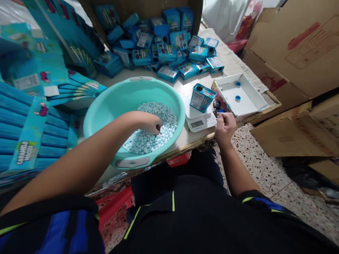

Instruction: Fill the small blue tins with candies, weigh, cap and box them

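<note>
My left hand (149, 122) is down in a turquoise plastic basin (106, 95), its fingers curled among small pale-blue candies (143, 143); whatever lies inside the fingers is hidden. My right hand (225, 127) is beside the front right corner of a white digital scale (194, 113), thumb and fingers pinched together; I cannot make out anything between them. On the scale's platform a blue printed tin (201, 98) stands upright with a dark round opening in its top. Just beyond my right fingertips is a small black object (216, 104) with a bit of blue below it.
Several similar blue tins (166, 53) are heaped at the back, partly inside a cardboard box (197, 17). A white open box (243, 93) at right holds two blue caps (237, 98). Flat blue cartons (26, 130) are stacked at left. Large cardboard boxes (299, 42) stand right of the table.
</note>
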The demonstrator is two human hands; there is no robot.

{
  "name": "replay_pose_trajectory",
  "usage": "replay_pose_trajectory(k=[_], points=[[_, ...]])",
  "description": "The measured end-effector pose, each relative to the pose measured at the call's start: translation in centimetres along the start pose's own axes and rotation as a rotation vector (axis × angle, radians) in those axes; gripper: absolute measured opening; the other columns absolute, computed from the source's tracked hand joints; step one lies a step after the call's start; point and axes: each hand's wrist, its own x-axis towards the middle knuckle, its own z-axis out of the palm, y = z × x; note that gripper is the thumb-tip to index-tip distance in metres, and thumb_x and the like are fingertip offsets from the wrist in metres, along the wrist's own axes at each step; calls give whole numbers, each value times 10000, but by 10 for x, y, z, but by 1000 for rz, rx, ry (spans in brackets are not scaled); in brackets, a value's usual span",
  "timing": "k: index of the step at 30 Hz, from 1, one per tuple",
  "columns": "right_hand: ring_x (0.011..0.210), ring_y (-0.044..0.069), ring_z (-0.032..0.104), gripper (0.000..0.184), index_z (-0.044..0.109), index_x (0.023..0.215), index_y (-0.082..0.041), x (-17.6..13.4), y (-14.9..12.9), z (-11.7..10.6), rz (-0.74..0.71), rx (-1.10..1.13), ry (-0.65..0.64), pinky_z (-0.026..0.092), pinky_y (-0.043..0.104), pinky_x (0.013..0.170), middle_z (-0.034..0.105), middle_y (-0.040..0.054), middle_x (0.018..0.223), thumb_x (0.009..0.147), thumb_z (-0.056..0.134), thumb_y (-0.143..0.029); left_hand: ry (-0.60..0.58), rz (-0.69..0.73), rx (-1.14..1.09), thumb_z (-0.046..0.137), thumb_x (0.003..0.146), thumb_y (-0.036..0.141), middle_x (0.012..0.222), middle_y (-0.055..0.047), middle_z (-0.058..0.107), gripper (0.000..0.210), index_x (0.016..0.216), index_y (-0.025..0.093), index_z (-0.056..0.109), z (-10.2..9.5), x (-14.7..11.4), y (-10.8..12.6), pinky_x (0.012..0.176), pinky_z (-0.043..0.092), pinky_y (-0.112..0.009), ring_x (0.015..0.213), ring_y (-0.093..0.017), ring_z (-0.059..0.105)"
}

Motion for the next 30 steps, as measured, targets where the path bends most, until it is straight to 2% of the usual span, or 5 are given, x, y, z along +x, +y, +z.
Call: replay_pose_trajectory(k=[10,14,20,27,30], points=[[842,203,643,196,713,891,-220,3,-8,3,31,34,3,526,377,785,686,47,873,977,551,-289,37,-47,-68,646,667,284,955,-84,773,247,891,211,721,-4,-12,7,637,405,-324,828,-259,672],[823,197,648,195,716,890,-220,4,-9,3,17,42,14,526,371,759,692,46,863,973,551,-284,243,-6,-103,636,711,275,955,-79,782,235,897,211,765,-15,-15,-7,707,439,-320,854,-248,690],[848,199,656,197,701,871,-230,3,-6,2,22,56,8,535,384,792,688,34,859,976,543,-281,535,-105,-92,637,856,349,1027,-60,791,292,1042,193,798,-42,-26,-6,749,429,-280,886,-212,663],[861,195,654,178,700,881,-228,2,-1,3,6,71,32,524,379,807,689,29,869,975,550,-250,842,-36,-8,604,935,375,984,-103,752,345,1064,124,803,-95,-37,38,791,429,-311,852,-189,607],[876,197,658,179,696,882,-227,2,-2,3,11,82,36,527,382,826,691,31,879,980,549,-254,838,-44,-50,654,896,342,973,-99,739,308,1048,128,814,-116,-31,61,858,459,-338,918,-225,630]])
